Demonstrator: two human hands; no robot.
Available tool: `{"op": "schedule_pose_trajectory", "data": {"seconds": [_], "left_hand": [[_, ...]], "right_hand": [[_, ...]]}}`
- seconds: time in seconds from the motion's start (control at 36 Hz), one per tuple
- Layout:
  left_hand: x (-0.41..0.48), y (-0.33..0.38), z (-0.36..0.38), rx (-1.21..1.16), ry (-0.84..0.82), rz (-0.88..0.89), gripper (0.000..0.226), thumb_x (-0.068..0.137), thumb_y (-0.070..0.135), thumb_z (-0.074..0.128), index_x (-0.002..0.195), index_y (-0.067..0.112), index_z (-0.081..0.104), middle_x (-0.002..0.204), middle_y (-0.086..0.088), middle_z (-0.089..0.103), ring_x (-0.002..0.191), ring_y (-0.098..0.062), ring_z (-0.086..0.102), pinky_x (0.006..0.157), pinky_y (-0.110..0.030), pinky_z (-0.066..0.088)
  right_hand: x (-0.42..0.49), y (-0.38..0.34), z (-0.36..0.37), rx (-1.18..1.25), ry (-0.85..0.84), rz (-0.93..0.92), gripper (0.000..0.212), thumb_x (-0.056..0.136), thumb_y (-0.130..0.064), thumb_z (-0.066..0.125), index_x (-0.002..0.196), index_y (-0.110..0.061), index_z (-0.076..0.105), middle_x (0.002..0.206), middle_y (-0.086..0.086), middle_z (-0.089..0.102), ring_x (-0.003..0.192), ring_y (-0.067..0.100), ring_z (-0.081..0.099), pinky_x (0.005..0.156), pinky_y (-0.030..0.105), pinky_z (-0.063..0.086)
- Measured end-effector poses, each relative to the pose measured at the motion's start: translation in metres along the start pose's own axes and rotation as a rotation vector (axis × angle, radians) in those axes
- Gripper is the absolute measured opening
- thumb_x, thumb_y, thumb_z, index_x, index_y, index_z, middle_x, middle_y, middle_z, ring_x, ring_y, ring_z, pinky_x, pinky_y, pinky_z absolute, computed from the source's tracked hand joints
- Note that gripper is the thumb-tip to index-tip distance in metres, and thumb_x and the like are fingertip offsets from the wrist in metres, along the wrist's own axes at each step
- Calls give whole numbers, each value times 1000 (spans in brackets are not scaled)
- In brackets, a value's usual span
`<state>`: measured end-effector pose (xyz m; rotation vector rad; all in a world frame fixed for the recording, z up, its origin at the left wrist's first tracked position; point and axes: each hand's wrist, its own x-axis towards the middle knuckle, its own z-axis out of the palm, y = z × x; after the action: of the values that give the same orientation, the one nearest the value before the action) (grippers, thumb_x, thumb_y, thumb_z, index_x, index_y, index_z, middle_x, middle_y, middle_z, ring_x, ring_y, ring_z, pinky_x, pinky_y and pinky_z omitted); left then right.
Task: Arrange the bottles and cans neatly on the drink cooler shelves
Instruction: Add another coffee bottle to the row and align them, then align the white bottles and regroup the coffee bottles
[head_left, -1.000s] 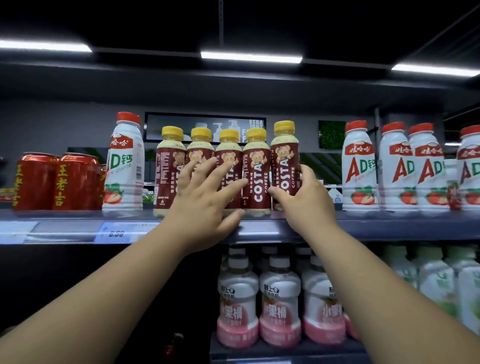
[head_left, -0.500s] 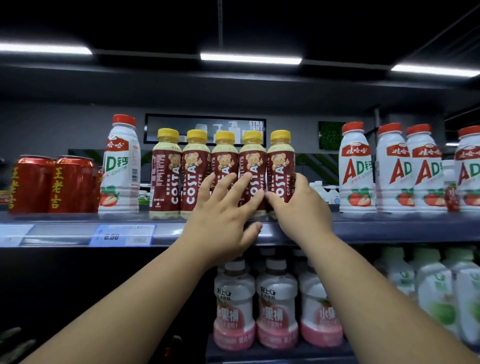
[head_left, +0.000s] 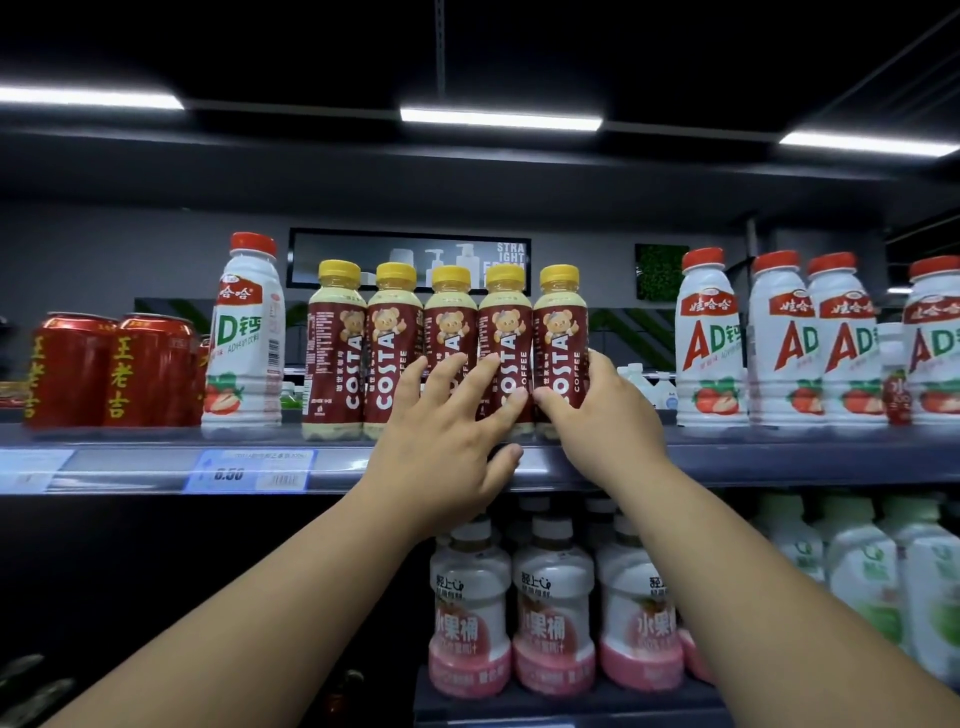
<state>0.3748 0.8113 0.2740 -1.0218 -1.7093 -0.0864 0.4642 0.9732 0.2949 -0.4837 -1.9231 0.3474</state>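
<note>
Five brown Costa coffee bottles (head_left: 389, 332) with yellow caps stand upright, side by side, on the upper cooler shelf (head_left: 779, 457). My left hand (head_left: 441, 447) lies flat against the fronts of the third and fourth bottles, fingers spread, thumb down by the shelf edge. My right hand (head_left: 608, 421) wraps around the lower half of the rightmost Costa bottle (head_left: 560, 322), thumb on its front, fingers behind its right side.
Two red cans (head_left: 67, 369) and one white AD bottle (head_left: 247, 332) stand left of the row. Several white AD bottles (head_left: 709, 338) stand to the right after a gap. Pink-labelled bottles (head_left: 470, 613) and green-labelled bottles (head_left: 862, 571) fill the shelf below. A price tag (head_left: 249, 470) sits on the shelf edge.
The rightmost Costa bottle, slightly higher and apart a second ago, now stands level and tight in the row. My left hand has slid right from the second and third bottles.
</note>
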Motion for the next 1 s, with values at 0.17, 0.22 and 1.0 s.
{"op": "schedule_pose_trajectory", "data": {"seconds": [0.17, 0.22, 1.0], "left_hand": [[-1, -2, 0, -33, -3, -6, 58, 93, 54, 34, 139, 27, 55, 152, -14, 43, 130, -38, 45, 104, -54, 37], [-1, -2, 0, -39, 11, -8, 57, 93, 53, 36, 138, 26, 56, 151, -15, 44, 129, -37, 46, 103, -51, 38], [-64, -148, -32, -196, 180, -610, 64, 86, 37, 65, 141, 24, 34, 147, -10, 32, 131, -32, 33, 107, -47, 34]], "right_hand": [[2, 0, 4, -27, -10, -28, 54, 84, -66, 60, 120, -27, 48, 113, -1, 65, 99, 27, 62, 80, 40, 51], [2, -1, 5, -38, -15, -33, 55, 83, -68, 60, 117, -28, 47, 110, -1, 65, 97, 26, 62, 77, 39, 50], [-64, -121, 23, 159, 138, -538, 55, 87, -40, 61, 135, -16, 54, 130, 1, 58, 122, 19, 49, 105, 35, 38]]}}
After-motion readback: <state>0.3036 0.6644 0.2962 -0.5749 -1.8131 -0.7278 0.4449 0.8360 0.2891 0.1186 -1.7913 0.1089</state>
